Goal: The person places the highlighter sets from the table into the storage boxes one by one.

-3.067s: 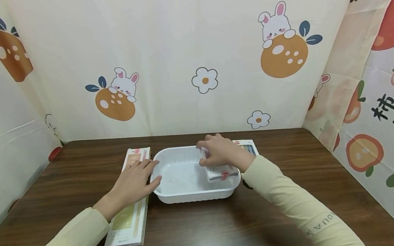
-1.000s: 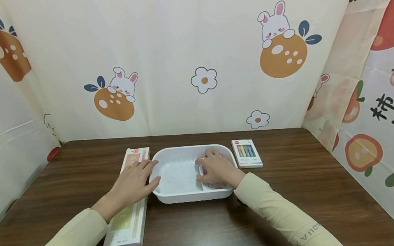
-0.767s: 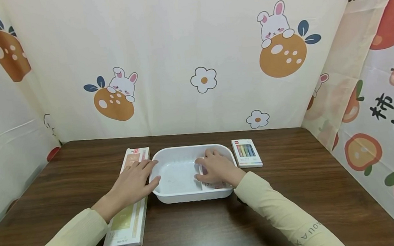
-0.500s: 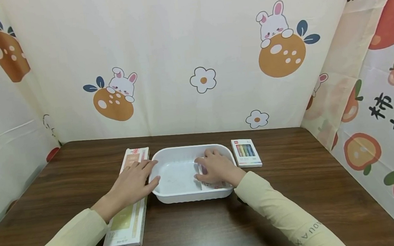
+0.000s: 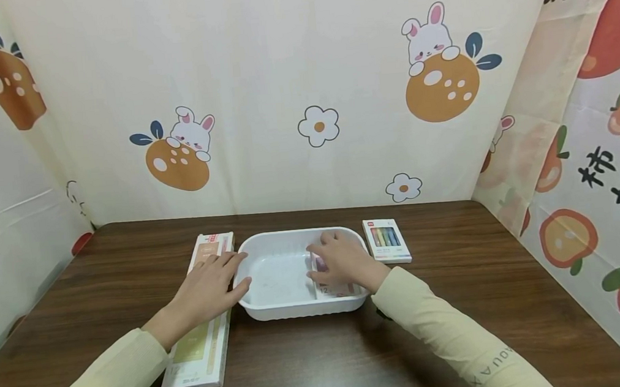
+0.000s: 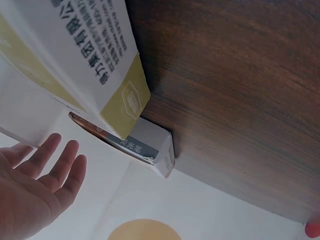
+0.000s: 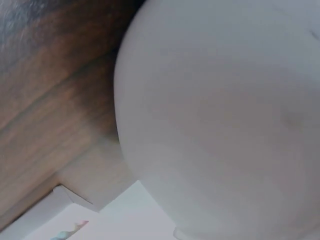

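My left hand [image 5: 210, 287] reaches over long white boxes [image 5: 197, 363] on the left, its fingertips and thumb at the left rim of a white plastic basin [image 5: 276, 312]. In the left wrist view the left hand [image 6: 35, 190] shows its fingers apart, with nothing between them. Inside the basin, at its right end, lies a small white box [image 5: 326, 291] marked 12, with a purplish picture. My right hand [image 5: 343, 261] is over this box, fingers loosely bent and thumb spread, and covers much of it. The right wrist view shows mainly the basin's outer wall [image 7: 210, 120].
A box of coloured sticks [image 5: 386, 242] lies right of the basin. In the left wrist view, one box [image 6: 115, 90] is in front of another box [image 6: 152, 145]. A printed cloth [image 5: 263, 161] hangs behind the dark wooden table [image 5: 459, 254].
Since the oldest frame, the box marked 12 has come down from a raised spot to lie inside the basin. Just now my right hand has shifted slightly, baring more of it.
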Demonstrator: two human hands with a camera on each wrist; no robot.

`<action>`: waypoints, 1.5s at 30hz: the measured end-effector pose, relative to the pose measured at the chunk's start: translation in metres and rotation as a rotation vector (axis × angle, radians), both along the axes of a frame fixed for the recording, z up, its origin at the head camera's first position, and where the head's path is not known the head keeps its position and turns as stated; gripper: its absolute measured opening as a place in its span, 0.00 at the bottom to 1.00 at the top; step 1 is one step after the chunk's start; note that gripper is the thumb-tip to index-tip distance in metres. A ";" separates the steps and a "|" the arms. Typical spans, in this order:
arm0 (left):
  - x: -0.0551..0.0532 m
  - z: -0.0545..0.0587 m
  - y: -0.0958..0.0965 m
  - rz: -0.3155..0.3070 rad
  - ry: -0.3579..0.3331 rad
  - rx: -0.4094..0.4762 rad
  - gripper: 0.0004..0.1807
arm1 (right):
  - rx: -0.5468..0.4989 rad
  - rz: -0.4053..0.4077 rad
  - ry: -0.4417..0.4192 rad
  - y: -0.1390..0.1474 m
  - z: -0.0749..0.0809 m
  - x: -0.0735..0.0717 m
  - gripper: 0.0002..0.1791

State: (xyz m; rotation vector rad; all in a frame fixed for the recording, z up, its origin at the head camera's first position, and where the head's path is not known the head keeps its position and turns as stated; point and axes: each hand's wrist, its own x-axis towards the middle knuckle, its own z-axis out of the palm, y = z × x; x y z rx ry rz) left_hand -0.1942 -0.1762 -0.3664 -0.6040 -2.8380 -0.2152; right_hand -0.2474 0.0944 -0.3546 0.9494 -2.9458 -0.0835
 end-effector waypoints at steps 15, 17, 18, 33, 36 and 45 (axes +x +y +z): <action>0.001 0.001 0.000 0.001 0.000 -0.001 0.28 | -0.004 -0.054 0.019 0.006 0.020 0.003 0.31; 0.000 0.001 0.000 0.003 -0.003 -0.001 0.28 | 0.001 -0.064 0.024 0.007 0.022 0.003 0.31; 0.000 0.001 0.000 0.004 -0.004 -0.001 0.28 | 0.006 -0.066 0.031 0.008 0.023 0.003 0.31; 0.000 -0.001 0.000 0.004 -0.002 -0.007 0.28 | -0.038 -0.107 0.064 0.032 0.030 -0.004 0.30; 0.000 -0.001 0.000 0.004 0.001 -0.007 0.28 | -0.042 -0.114 0.073 0.036 0.030 -0.006 0.30; 0.000 -0.002 -0.001 0.005 -0.008 -0.006 0.28 | -0.059 -0.147 0.104 0.053 0.027 -0.012 0.28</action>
